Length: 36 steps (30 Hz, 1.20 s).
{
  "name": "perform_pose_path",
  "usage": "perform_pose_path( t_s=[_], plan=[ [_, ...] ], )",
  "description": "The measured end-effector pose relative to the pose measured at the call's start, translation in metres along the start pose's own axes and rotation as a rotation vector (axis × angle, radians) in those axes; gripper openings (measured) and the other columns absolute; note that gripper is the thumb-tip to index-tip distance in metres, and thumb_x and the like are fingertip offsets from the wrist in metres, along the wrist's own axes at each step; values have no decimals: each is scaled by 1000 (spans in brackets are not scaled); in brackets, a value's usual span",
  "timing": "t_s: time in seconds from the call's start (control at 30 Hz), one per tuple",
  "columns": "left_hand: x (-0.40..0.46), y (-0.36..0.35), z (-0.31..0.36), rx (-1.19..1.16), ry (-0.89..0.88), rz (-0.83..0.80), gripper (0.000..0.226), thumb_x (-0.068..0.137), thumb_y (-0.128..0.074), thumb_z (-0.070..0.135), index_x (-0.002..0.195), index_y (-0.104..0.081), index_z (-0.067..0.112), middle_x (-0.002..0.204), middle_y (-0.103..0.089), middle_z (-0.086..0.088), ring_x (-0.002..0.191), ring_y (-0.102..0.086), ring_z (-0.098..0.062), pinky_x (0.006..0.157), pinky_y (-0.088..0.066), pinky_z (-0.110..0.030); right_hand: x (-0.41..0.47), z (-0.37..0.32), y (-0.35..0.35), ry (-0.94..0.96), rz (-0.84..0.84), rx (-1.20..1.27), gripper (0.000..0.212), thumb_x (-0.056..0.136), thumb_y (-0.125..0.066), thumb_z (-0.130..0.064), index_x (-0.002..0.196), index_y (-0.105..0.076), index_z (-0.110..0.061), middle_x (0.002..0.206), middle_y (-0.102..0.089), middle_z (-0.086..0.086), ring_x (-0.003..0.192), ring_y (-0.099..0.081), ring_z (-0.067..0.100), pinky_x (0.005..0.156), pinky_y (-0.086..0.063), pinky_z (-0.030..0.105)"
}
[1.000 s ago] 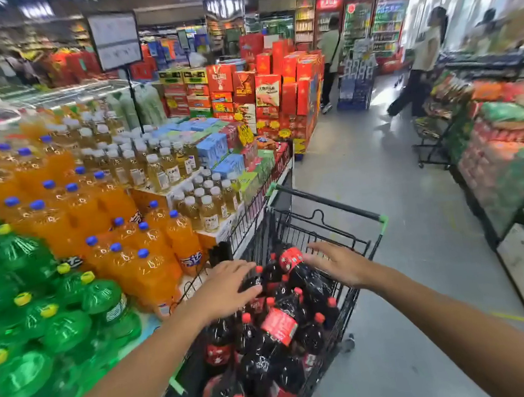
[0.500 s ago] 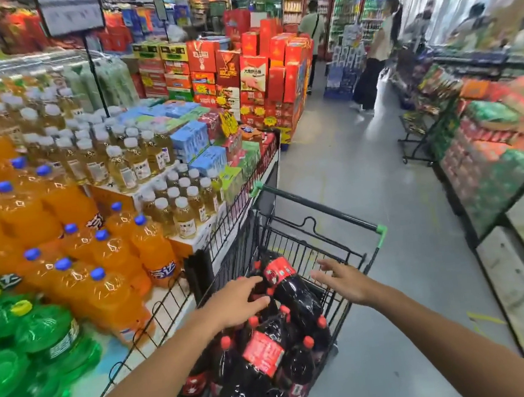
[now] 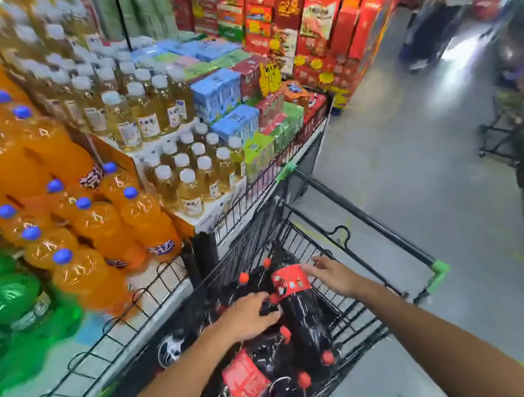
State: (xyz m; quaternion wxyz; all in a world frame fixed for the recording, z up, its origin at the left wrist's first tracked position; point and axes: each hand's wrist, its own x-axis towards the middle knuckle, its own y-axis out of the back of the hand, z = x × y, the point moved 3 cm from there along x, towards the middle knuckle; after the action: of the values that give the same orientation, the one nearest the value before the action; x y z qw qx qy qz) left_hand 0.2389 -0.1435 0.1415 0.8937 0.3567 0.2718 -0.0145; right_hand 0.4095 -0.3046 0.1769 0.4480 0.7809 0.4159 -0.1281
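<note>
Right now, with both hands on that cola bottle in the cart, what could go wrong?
1. The top cola bottle lies on a loose heap of other cola bottles. With the right hand open and only touching it, it could roll out of the left hand and its grip.
2. The right hand is close to the wire wall of the cart, so a sliding bottle might pinch it there.

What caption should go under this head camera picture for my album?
Left hand and right hand on dark cola bottles piled in a shopping cart beside orange soda bottles.
</note>
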Motion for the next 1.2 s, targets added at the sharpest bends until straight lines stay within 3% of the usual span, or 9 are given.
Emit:
perform_pose_path(
  t_s=[0.17,0.27,0.33,0.4,0.5,0.6,0.77,0.93,1.2],
  plan=[
    [62,-43,3,-236,167,-24,51,93,-62,45,138,-53,23,135,-59,3,128,-54,-17,106,-39,-21,99,25,2,-97,-129,9,101,88,-48,-83,151,-44,-4,156,-46,14,143,-45,31,118,-34,41],
    [92,-63,3,-421,242,-15,48,90,-67,44,133,-53,28,133,-57,10,124,-53,-9,113,-38,-29,159,55,-14,-174,-177,44,126,56,-46,-107,134,-61,-9,148,-57,13,127,-58,28,108,-43,39],
    [108,-75,4,-553,293,-40,47,93,-68,35,127,-37,31,132,-45,15,123,-42,-3,106,-31,-13,170,54,-21,-225,-211,97,112,68,-55,-96,136,-59,-6,145,-57,15,122,-60,30,97,-46,37],
    [123,-88,5,-646,309,-34,71,88,-75,35,141,-28,25,139,-46,11,123,-43,-3,97,-33,-9,175,47,-29,-277,-262,178,91,82,-62,-78,139,-58,-6,133,-64,15,109,-66,27,90,-51,37],
    [146,-114,-7,-758,401,9,122,68,-86,49,155,-9,13,141,-52,4,127,-50,-9,106,-37,-19,189,48,-39,-291,-283,230,80,78,-69,-76,121,-70,-9,110,-75,9,91,-72,22,90,-57,36],
    [155,-123,-5,-830,452,50,128,68,-90,39,155,1,13,144,-44,6,129,-43,-7,102,-31,-16,199,54,-51,-293,-249,220,77,71,-72,-80,110,-72,-15,101,-76,6,87,-72,21,87,-56,36],
    [166,-138,-7,-914,473,151,123,63,-94,28,150,-6,26,130,-47,14,119,-45,-4,96,-33,-15,236,105,-84,-332,-220,295,138,27,-84,-90,139,-49,-18,117,-74,3,98,-75,23,93,-61,44],
    [172,-144,-19,-925,472,166,144,42,-99,45,154,-10,27,132,-54,16,123,-53,-7,110,-41,-28,224,90,-75,-286,-212,291,124,28,-83,-90,129,-62,-22,105,-78,-1,87,-77,17,89,-62,40],
    [155,-121,5,-851,405,187,133,52,-98,36,152,-11,22,128,-49,18,124,-48,-5,104,-33,-17,181,65,-41,-175,-136,330,92,47,-79,-86,115,-72,-23,97,-78,-4,87,-75,13,81,-59,29]
  ],
)
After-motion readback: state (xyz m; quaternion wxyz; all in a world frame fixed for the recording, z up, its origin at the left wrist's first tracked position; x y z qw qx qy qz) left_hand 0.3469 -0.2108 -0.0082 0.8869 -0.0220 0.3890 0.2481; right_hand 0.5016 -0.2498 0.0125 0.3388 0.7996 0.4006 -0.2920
